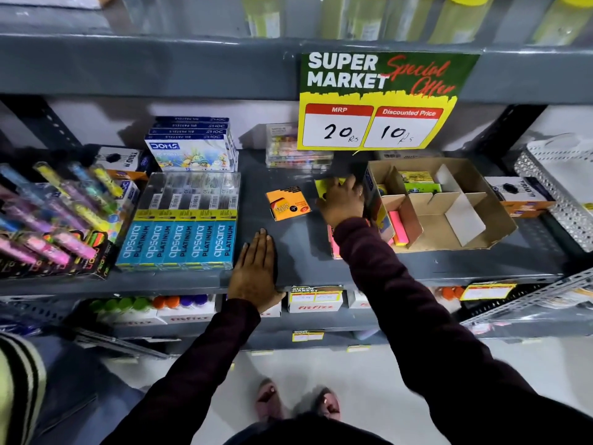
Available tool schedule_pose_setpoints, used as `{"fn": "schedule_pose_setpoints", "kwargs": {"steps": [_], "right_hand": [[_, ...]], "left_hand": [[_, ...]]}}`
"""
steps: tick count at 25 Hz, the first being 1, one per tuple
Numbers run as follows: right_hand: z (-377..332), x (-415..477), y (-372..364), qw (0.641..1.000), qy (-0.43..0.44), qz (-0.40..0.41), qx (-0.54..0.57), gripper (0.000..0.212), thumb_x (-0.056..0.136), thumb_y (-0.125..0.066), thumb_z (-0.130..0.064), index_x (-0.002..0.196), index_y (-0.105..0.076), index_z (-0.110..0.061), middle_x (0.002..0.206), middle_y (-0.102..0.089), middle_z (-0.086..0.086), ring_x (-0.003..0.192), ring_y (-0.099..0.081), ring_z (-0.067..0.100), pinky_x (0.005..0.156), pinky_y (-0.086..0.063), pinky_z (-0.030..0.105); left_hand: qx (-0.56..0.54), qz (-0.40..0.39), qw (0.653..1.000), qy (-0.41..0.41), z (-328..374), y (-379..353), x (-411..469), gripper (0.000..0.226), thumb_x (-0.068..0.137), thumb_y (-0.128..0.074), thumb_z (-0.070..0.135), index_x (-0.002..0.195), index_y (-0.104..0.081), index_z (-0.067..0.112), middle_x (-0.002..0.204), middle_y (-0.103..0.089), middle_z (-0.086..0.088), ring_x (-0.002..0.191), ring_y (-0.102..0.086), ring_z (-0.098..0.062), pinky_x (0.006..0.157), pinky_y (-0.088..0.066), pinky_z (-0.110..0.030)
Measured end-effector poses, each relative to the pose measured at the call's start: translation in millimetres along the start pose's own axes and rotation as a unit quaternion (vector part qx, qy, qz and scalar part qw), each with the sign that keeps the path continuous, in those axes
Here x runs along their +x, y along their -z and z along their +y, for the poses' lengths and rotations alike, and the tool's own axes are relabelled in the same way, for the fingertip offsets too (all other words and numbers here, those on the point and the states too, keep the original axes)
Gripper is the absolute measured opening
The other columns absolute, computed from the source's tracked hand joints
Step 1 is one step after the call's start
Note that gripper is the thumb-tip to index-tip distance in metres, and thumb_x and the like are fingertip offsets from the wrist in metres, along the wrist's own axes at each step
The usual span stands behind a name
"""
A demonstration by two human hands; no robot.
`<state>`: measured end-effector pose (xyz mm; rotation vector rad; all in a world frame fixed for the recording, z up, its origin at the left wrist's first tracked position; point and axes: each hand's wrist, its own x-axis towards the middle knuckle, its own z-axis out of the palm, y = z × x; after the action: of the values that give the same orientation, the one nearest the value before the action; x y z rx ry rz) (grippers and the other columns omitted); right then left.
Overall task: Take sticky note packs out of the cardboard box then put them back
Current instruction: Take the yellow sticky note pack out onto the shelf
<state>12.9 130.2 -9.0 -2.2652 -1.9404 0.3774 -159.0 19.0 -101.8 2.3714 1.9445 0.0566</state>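
We judge the unloading under way; our right hand (340, 200) closes on a yellow sticky note pack (324, 187) on the shelf (288, 252), just left of the cardboard box (449, 203); our left hand (255, 271) lies flat and empty at the shelf's front edge; one orange pack (287, 205) lies out; a pink pack (334, 245) shows beneath our sleeve; at least three packs remain inside.

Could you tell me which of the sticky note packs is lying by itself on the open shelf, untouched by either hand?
The orange square sticky note pack, flat between the hands; the yellow pack is in the right hand.
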Motion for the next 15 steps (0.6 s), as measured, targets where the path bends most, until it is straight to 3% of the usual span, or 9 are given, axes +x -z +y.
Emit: {"fn": "schedule_pose_setpoints", "kwargs": {"steps": [3, 5, 10, 15], "right_hand": [[1.7, 28.8, -7.3, 0.999, 0.000, -0.044, -0.001, 0.056, 0.097, -0.052, -0.028, 0.146, -0.031, -0.008, 0.156, -0.019, 0.024, 0.140, -0.028, 0.044, 0.117, -0.026, 0.047], [5.1, 33.6, -11.6, 0.997, 0.001, -0.075, 0.002, 0.059, 0.098, -0.049, -0.035, 0.146, -0.030, -0.007, 0.154, -0.021, 0.024, 0.139, -0.030, 0.044, 0.116, -0.027, 0.046], [17.9, -2.0, 1.2, 0.999, -0.028, -0.030, 0.027, 0.064, 0.093, -0.053, -0.042, 0.143, -0.033, -0.007, 0.150, -0.026, 0.024, 0.135, -0.035, 0.046, 0.110, -0.036, 0.048], [33.4, -65.0, -5.0, 0.998, -0.038, -0.039, -0.011, 0.066, 0.083, -0.068, -0.041, 0.131, -0.041, -0.004, 0.136, -0.040, 0.023, 0.126, -0.044, 0.045, 0.100, -0.044, 0.051]], "left_hand": [[0.013, 0.004, 1.000, 0.000, 0.6, 0.8, 0.2, 0.109, 0.073, -0.057, 0.057, 0.144, 0.000, -0.002, 0.158, -0.003, -0.020, 0.147, -0.003, -0.031, 0.119, 0.000, -0.041], [0.016, 0.004, 1.000, -0.002, 0.2, 1.2, 0.0, 0.112, 0.071, -0.058, 0.058, 0.145, 0.001, -0.002, 0.158, -0.002, -0.020, 0.147, -0.003, -0.030, 0.118, 0.001, -0.040], [0.005, 0.005, 1.000, 0.009, 0.2, 0.0, -1.1, 0.116, 0.070, -0.061, 0.061, 0.145, 0.006, 0.002, 0.159, 0.002, -0.015, 0.147, 0.002, -0.025, 0.118, 0.004, -0.037], [0.023, 0.007, 1.000, 0.020, 3.2, 1.4, -1.9, 0.120, 0.068, -0.063, 0.061, 0.144, 0.009, 0.002, 0.159, 0.005, -0.014, 0.147, 0.005, -0.024, 0.120, 0.000, -0.038]]}}
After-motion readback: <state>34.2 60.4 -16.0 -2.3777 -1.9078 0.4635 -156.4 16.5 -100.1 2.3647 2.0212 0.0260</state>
